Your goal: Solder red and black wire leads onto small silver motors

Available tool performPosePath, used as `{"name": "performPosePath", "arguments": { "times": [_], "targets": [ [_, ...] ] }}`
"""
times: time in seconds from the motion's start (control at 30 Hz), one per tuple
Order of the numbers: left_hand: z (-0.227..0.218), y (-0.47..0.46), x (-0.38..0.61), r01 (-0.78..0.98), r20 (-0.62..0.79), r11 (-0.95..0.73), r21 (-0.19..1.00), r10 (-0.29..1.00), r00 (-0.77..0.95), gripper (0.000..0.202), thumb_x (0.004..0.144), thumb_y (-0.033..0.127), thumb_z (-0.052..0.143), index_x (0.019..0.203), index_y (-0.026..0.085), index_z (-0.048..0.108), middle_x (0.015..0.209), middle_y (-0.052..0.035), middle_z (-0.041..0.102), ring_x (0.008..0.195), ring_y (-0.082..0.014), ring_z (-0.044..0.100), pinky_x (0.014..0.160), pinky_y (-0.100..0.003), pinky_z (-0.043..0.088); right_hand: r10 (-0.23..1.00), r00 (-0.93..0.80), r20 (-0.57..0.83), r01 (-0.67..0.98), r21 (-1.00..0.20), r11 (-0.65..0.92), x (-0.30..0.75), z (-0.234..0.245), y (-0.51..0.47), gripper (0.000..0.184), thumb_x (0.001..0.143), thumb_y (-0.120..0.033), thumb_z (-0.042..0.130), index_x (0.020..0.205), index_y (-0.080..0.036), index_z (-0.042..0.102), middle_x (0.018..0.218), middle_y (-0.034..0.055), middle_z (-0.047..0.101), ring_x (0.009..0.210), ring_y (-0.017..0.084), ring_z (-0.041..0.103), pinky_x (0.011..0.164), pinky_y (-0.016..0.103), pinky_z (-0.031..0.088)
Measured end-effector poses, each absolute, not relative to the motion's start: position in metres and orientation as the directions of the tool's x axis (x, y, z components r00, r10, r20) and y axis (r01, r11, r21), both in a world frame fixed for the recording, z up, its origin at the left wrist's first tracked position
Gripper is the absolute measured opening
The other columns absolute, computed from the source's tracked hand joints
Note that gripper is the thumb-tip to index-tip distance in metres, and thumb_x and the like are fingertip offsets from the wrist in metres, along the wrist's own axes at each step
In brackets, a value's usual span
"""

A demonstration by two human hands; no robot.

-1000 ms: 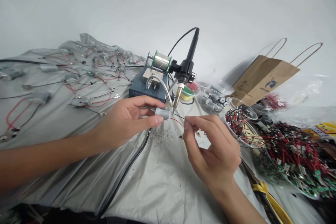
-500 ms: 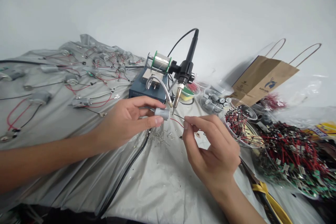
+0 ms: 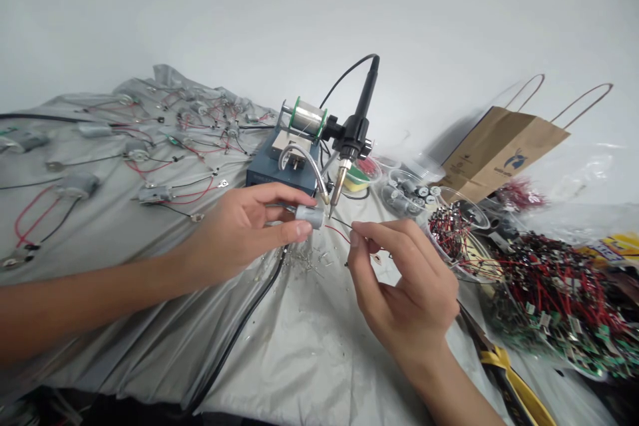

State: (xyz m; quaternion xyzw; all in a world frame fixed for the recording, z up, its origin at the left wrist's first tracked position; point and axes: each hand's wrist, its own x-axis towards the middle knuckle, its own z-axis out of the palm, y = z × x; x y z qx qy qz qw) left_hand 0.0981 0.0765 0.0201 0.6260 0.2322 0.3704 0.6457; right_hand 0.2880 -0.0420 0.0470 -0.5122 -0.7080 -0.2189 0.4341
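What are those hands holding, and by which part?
The left hand grips a small metal motor by its cylindrical body, between thumb and fingers. The right hand pinches a thin black wire between thumb and forefinger.

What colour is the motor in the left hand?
Silver-grey; the motor shows best in the head view.

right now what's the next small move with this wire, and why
Probably ease the thin black wire in your right hand slightly toward the small grey cylindrical motor in your left hand. The wire's end already points there, and the motor sits beside the tip of the black soldering iron. Whether the wire touches the motor is hard to see.
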Motion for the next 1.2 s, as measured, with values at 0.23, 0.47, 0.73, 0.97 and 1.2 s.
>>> {"name": "performPosePath", "arguments": {
  "times": [0.23,0.47,0.73,0.97,1.2],
  "targets": [
    [0.0221,0.0747,0.0973,-0.162,0.191,-0.117,0.98,0.787,0.587,0.024,0.088,0.028,0.089,0.11,0.022,0.081,0.053,0.0104,0.039,0.061,-0.0125,0.053,0.06,-0.022,0.045,0.544,-0.097,0.834,0.917,-0.137,0.374,0.288,0.0473,-0.0415,0.015,0.095,-0.002,0.068,0.103,-0.015,0.072,0.081,0.0026,0.069,0.072,0.016,0.065,0.067,0.034,0.051],
    [0.0239,0.0749,0.0976,-0.152,0.189,-0.122,0.981,0.792,0.581,0.025,0.087,0.03,0.09,0.109,0.023,0.082,0.053,0.0112,0.032,0.058,-0.0129,0.049,0.06,-0.024,0.045,0.55,-0.09,0.83,0.92,-0.142,0.365,0.2872,0.0464,-0.0413,0.017,0.097,-0.004,0.068,0.104,-0.019,0.071,0.082,0.0014,0.069,0.073,0.016,0.066,0.067,0.034,0.052],
    [0.0223,0.0749,0.0978,-0.162,0.174,-0.095,0.982,0.783,0.597,0.025,0.089,0.029,0.088,0.112,0.024,0.081,0.078,0.0023,0.069,0.078,-0.0145,0.065,0.068,-0.023,0.051,0.555,-0.093,0.826,0.92,-0.143,0.366,0.2882,0.0461,-0.0407,0.016,0.096,-0.003,0.068,0.103,-0.017,0.071,0.082,0.002,0.069,0.072,0.016,0.065,0.066,0.034,0.052],
    [0.0253,0.0751,0.0983,-0.177,0.209,-0.129,0.976,0.785,0.583,0.022,0.087,0.026,0.089,0.108,0.024,0.083,0.053,0.0111,0.03,0.059,-0.0118,0.049,0.06,-0.022,0.046,0.553,-0.098,0.828,0.919,-0.138,0.37,0.2876,0.0456,-0.0418,0.015,0.095,-0.002,0.068,0.102,-0.015,0.072,0.081,0.0028,0.069,0.071,0.015,0.065,0.066,0.034,0.052],
    [0.0246,0.0745,0.0976,-0.179,0.194,-0.108,0.978,0.784,0.59,0.021,0.087,0.025,0.088,0.107,0.024,0.083,0.052,0.0115,0.027,0.061,-0.0127,0.051,0.063,-0.022,0.048,0.54,-0.096,0.836,0.919,-0.134,0.371,0.2878,0.0451,-0.0404,0.016,0.095,-0.002,0.068,0.102,-0.016,0.072,0.081,0.0027,0.069,0.072,0.016,0.065,0.066,0.033,0.052]
  ]
}}
